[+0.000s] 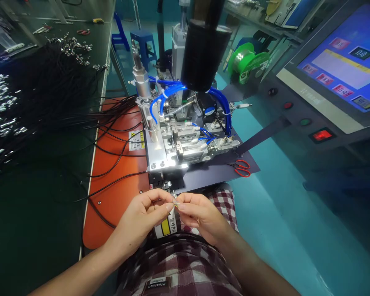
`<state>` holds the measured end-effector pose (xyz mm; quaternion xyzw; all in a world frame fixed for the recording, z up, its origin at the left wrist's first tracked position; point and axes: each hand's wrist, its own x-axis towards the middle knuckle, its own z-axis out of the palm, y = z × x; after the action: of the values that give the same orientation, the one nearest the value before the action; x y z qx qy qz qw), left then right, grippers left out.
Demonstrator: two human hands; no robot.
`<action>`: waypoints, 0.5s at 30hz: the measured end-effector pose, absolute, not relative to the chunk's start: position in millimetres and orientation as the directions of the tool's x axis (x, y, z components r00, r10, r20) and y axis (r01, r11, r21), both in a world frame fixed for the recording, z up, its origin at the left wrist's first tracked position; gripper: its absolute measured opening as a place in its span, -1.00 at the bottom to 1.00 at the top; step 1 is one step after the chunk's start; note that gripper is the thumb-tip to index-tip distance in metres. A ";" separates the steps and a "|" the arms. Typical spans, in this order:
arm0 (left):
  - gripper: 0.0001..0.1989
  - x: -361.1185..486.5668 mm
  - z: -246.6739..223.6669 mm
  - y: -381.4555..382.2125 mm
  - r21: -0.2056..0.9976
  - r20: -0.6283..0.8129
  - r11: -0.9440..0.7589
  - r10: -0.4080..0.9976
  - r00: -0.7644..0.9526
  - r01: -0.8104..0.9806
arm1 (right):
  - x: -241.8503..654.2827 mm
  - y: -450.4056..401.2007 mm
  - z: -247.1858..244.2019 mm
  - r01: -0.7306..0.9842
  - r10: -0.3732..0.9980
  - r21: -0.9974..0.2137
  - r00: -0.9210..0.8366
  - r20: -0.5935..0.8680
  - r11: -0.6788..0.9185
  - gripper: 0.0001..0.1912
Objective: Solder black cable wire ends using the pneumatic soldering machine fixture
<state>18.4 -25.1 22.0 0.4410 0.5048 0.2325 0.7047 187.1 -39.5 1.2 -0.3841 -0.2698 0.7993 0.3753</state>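
Observation:
My left hand [151, 209] pinches thumb against forefinger in front of the machine's near edge. My right hand [200, 209] is closed the same way, its fingertips meeting the left ones. Between them show thin coloured wire ends [175, 204], with a yellowish and a reddish bit visible; the fingers hide the rest. A black cable [101, 213] runs over the orange board toward my left hand, and its far end is out of sight. Just behind the fingertips lies the small metal feed end of the machine [165, 187]. Below them is a white label [167, 227] with a yellow block.
Black cables with shiny metal ends are heaped on the dark table [58, 230] at left. Several cables cross the orange board [120, 185]. Red-handled snips [242, 167] lie on the machine's base plate. A control screen [342, 61] stands at right; a black cylinder [205, 55] hangs above.

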 end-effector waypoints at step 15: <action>-0.84 17.8 26.4 -19.7 0.812 -0.533 0.581 0.705 0.467 0.049 | 206.6 -14.0 9.4 -0.221 0.723 -0.809 -0.613 -0.319 -0.544 -0.83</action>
<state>17.8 -19.7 26.4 0.4028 0.4683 0.2168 0.7559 206.6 -14.0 9.4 -0.3310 -0.3793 0.8140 0.2898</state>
